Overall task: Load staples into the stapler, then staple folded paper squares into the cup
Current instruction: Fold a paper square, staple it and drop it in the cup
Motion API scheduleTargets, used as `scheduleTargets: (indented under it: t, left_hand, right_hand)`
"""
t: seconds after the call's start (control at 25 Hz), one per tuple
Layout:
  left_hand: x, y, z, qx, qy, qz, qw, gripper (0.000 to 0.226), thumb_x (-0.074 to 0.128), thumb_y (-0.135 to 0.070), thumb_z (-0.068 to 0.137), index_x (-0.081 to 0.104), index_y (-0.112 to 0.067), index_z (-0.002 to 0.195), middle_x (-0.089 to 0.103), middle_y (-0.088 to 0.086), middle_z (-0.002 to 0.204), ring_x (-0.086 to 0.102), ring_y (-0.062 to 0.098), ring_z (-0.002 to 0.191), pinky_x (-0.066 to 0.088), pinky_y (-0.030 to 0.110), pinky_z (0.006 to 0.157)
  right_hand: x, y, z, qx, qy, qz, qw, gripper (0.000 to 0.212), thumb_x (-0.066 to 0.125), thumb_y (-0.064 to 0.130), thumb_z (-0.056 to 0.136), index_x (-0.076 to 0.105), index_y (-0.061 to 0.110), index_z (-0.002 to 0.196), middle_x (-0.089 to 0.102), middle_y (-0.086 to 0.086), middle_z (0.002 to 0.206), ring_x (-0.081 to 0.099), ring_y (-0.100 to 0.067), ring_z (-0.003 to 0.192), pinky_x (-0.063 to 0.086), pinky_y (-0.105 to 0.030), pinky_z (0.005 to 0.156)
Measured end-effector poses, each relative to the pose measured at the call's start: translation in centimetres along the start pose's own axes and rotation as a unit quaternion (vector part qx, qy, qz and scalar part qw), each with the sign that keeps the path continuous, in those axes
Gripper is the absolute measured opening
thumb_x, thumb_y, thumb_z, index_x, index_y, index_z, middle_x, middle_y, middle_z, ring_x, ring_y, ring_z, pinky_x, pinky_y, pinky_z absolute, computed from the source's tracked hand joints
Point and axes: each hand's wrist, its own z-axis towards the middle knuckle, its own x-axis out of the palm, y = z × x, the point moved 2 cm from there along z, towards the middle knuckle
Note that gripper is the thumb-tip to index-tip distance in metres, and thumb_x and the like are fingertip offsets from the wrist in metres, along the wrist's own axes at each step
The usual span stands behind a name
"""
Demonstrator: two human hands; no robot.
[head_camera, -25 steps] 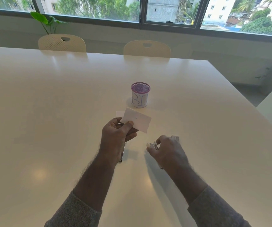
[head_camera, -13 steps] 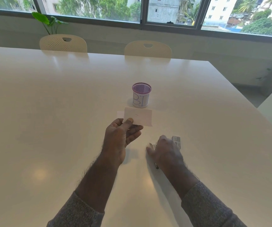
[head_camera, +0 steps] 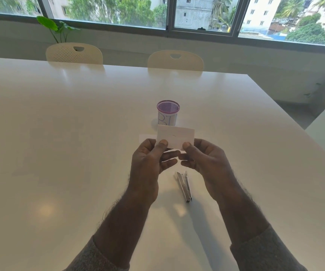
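Just short of the cup (head_camera: pixel 168 112) at twelve o'clock, I see both hands' grip pinching the stapled paper (head_camera: pixel 175 137); left hand (head_camera: pixel 150 165), right hand (head_camera: pixel 206 163). Stapler (head_camera: pixel 184 186) lies on the surface at six. Next, I judge: drop it in.

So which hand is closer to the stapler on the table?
Right. The right hand hangs just above the stapler, over its far end. The left hand is off to the stapler's left. Both pinch the folded paper.
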Motion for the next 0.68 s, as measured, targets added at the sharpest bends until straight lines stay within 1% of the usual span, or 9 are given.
scheduleTargets:
  t: [0.08,0.16,0.2,0.28,0.36,0.44,0.52,0.6,0.68]
  left_hand:
    - [0.2,-0.2,0.0,0.004,0.006,0.030,1.000,0.008,0.055,-0.016,0.098,0.063,-0.013,0.099,0.076,0.011,0.096,0.074,0.026,0.076,0.058,0.031,0.065]
    - [0.1,-0.4,0.2,0.029,-0.013,0.063,0.997,0.005,0.060,-0.017,0.096,0.062,-0.016,0.100,0.074,0.011,0.097,0.073,0.027,0.076,0.058,0.032,0.064]
    - [-0.1,-0.4,0.3,0.066,-0.042,0.102,0.992,0.008,0.064,-0.017,0.093,0.060,-0.017,0.099,0.071,0.010,0.097,0.072,0.027,0.079,0.058,0.032,0.065]
    - [-0.3,-0.8,0.0,0.175,-0.111,0.217,0.954,0.016,0.071,-0.021,0.086,0.058,-0.021,0.095,0.067,0.005,0.099,0.068,0.019,0.087,0.056,0.025,0.069]
    - [0.4,-1.2,-0.9,0.245,-0.104,0.265,0.927,0.018,0.070,-0.029,0.082,0.060,-0.024,0.096,0.067,0.003,0.104,0.065,0.011,0.094,0.053,0.016,0.074]
    - [1.2,-1.4,-1.6,0.235,-0.032,0.239,0.942,0.026,0.066,-0.033,0.081,0.064,-0.023,0.105,0.068,0.000,0.112,0.065,0.010,0.104,0.054,0.017,0.083]
    - [1.8,-1.7,-1.8,0.201,0.031,0.187,0.961,0.034,0.065,-0.033,0.083,0.064,-0.021,0.115,0.070,-0.002,0.116,0.066,0.013,0.109,0.055,0.023,0.088]
    - [1.9,-2.1,-1.9,0.195,0.046,0.166,0.966,0.032,0.064,-0.031,0.088,0.064,-0.022,0.119,0.072,-0.004,0.115,0.068,0.014,0.107,0.056,0.027,0.087]
    - [1.7,-2.8,-1.7,0.193,0.023,0.139,0.971,0.025,0.060,-0.025,0.094,0.067,-0.018,0.117,0.074,0.000,0.109,0.070,0.017,0.102,0.057,0.028,0.082]
  right_hand:
    - [-0.2,0.0,-0.1,0.003,-0.040,0.022,0.999,0.016,0.067,0.016,0.091,0.073,0.006,0.101,0.075,-0.009,0.083,0.071,-0.020,0.076,0.055,-0.032,0.071]
    - [-0.3,0.5,-0.4,-0.002,-0.071,0.036,0.997,0.016,0.068,0.016,0.090,0.074,0.005,0.099,0.077,-0.012,0.083,0.074,-0.024,0.078,0.058,-0.031,0.070]
    - [-0.3,0.7,-0.5,-0.010,-0.084,0.043,0.995,0.015,0.069,0.016,0.089,0.074,0.005,0.098,0.077,-0.013,0.083,0.075,-0.024,0.079,0.059,-0.030,0.071]
    - [0.0,1.2,-0.6,-0.024,-0.112,0.055,0.992,0.010,0.070,0.014,0.088,0.075,0.009,0.096,0.077,-0.011,0.081,0.075,-0.023,0.076,0.062,-0.031,0.072]
    - [0.3,1.5,-0.8,-0.052,-0.138,0.029,0.989,0.010,0.071,0.014,0.088,0.076,0.010,0.095,0.077,-0.008,0.077,0.075,-0.020,0.073,0.063,-0.033,0.073]
    - [0.8,1.8,-1.4,-0.112,-0.142,-0.065,0.981,0.012,0.073,0.018,0.087,0.078,0.014,0.096,0.078,-0.001,0.079,0.075,-0.011,0.073,0.062,-0.030,0.073]
    - [1.6,2.4,-2.5,-0.198,-0.113,-0.173,0.958,0.015,0.072,0.023,0.087,0.078,0.020,0.100,0.078,0.007,0.094,0.072,-0.001,0.083,0.059,-0.020,0.074]
    - [2.3,2.8,-3.4,-0.266,-0.084,-0.246,0.928,0.019,0.071,0.025,0.087,0.077,0.026,0.105,0.073,0.014,0.109,0.068,0.001,0.097,0.056,-0.018,0.079]
    - [2.4,3.0,-3.8,-0.301,-0.089,-0.282,0.907,0.021,0.071,0.025,0.086,0.077,0.028,0.106,0.072,0.017,0.111,0.065,-0.003,0.103,0.055,-0.024,0.084]
